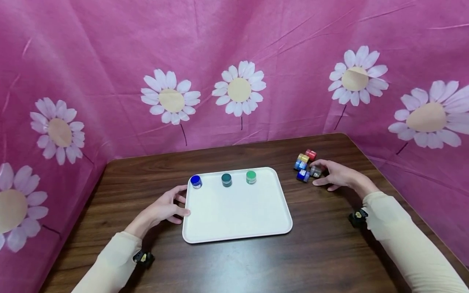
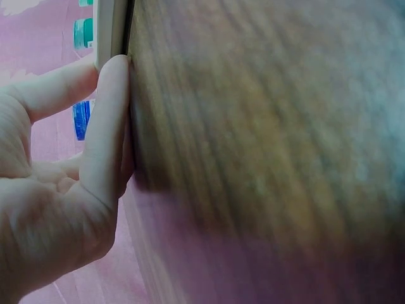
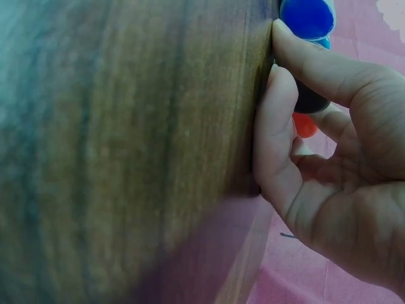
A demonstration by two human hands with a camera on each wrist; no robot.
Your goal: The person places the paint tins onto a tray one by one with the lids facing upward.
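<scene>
My left hand point(image 1: 165, 206) is at the left edge of a white tray point(image 1: 234, 211), fingertips touching the rim, thumb at its lower left side. Three small paint jars stand along the tray's far side: a dark blue one point(image 1: 196, 181), a dark green one point(image 1: 226, 180) and a light green one point(image 1: 250, 177). To the right of the tray, my right hand point(image 1: 338, 175) reaches around a dark paint jar point(image 1: 316, 171), thumb and forefinger spread on either side of it. The right wrist view shows this dark jar point(image 3: 313, 98) partly hidden behind the thumb.
Beside the dark jar lie a dark blue jar point(image 1: 303, 175), a lighter blue jar point(image 1: 300, 165), a yellow jar point(image 1: 303, 157) and a red jar point(image 1: 311, 154). All sit on a brown wooden table point(image 1: 234, 268). A pink flowered cloth point(image 1: 293, 49) hangs behind the table's edges.
</scene>
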